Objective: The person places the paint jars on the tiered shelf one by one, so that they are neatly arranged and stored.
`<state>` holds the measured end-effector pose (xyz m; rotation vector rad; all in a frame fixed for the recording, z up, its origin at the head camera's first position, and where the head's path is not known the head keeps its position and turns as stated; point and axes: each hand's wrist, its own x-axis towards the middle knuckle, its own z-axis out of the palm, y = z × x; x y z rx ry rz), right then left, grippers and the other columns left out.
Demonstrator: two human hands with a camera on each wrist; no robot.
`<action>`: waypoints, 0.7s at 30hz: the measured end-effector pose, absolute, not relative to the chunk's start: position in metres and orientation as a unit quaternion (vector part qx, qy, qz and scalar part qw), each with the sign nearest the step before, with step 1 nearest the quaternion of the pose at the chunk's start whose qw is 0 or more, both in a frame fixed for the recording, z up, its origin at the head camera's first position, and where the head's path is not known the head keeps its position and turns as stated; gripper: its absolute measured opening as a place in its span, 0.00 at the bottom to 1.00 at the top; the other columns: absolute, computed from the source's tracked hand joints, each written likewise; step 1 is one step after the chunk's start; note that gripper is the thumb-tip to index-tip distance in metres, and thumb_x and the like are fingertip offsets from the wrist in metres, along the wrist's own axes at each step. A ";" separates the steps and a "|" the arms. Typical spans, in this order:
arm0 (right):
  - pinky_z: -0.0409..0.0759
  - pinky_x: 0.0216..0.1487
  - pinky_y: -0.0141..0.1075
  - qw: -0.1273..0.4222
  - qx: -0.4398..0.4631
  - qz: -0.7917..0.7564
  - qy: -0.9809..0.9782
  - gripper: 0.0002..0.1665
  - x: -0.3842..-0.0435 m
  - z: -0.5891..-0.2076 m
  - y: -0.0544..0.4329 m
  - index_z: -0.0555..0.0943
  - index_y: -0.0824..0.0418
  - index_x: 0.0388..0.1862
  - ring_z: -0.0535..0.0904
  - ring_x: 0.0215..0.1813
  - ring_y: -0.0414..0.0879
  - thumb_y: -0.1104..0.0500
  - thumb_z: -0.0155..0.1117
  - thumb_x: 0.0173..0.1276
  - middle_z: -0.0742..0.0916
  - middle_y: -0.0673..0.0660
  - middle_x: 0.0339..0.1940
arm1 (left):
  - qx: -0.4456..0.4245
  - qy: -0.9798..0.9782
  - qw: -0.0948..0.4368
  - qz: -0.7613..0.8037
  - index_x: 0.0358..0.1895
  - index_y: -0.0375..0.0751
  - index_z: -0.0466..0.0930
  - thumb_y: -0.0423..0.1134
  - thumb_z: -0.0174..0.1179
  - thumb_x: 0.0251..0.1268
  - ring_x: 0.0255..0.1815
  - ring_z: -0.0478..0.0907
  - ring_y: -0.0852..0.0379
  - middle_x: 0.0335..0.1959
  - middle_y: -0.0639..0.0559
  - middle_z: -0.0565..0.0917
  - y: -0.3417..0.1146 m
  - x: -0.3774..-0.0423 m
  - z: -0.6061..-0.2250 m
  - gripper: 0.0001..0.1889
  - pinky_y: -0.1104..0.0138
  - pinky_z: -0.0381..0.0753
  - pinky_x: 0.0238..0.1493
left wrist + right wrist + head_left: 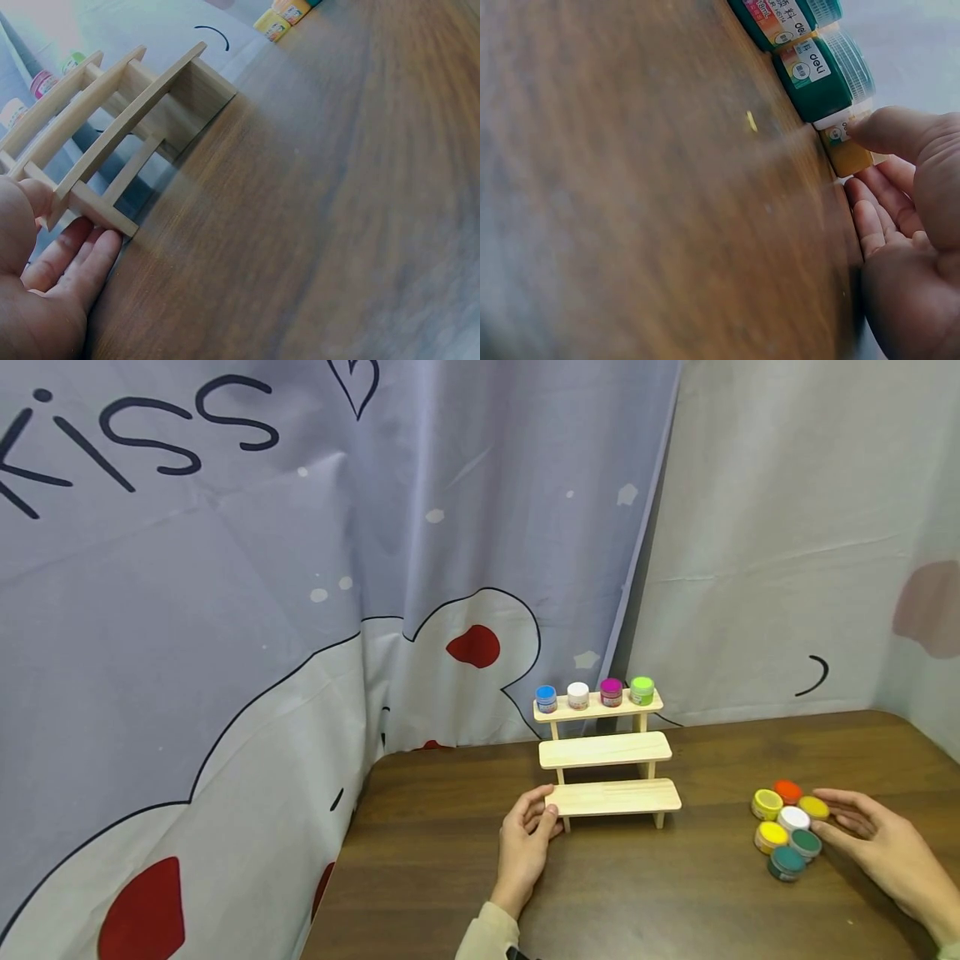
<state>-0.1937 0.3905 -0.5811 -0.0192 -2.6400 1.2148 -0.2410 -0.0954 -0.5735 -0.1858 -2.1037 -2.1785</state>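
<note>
A three-tier wooden display stand (615, 797) is on the table, its left lower end held by my left hand (523, 847). In the left wrist view, the thumb lies at the shelf's corner, and the fingers reach the stand's leg (103, 210). Blue (546, 698), white (577, 696), purple (611, 692) and light green (642, 691) paint jars line the top tier. At the right, my right hand (885, 843) has thumb and fingers around a dark yellow paint jar (813, 808), which stands at the edge of a cluster of jars.
Beside that jar are red (787, 791), lime yellow (767, 804), white (793, 818), yellow (771, 837), dark green (806, 843) and teal (787, 863) paint jars. A printed curtain (480, 510) hangs behind the brown table (637, 893).
</note>
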 end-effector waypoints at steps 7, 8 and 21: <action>0.69 0.37 0.10 0.117 -0.010 0.404 -0.907 0.39 -0.192 -0.579 0.390 0.75 0.74 0.75 0.61 0.47 0.06 0.48 0.75 0.81 0.77 0.86 0.71 | -0.063 -0.690 0.056 -0.719 0.68 0.47 0.87 0.33 0.66 0.83 0.51 0.89 0.54 0.53 0.45 0.91 -0.095 -0.241 -0.574 0.17 0.61 0.95 0.54; 0.69 0.37 0.10 0.116 -0.011 0.404 -0.907 0.39 -0.192 -0.579 0.390 0.75 0.74 0.75 0.61 0.47 0.06 0.48 0.75 0.81 0.77 0.86 0.72 | -0.065 -0.690 0.057 -0.718 0.69 0.46 0.86 0.33 0.66 0.83 0.51 0.90 0.54 0.53 0.44 0.91 -0.095 -0.241 -0.574 0.17 0.61 0.95 0.54; 0.71 0.37 0.10 0.123 -0.014 0.406 -0.906 0.38 -0.191 -0.577 0.389 0.77 0.72 0.75 0.65 0.47 0.07 0.48 0.76 0.80 0.85 0.71 0.65 | -0.057 -0.691 0.054 -0.718 0.68 0.46 0.87 0.33 0.67 0.83 0.53 0.89 0.52 0.53 0.43 0.91 -0.095 -0.239 -0.572 0.17 0.62 0.95 0.54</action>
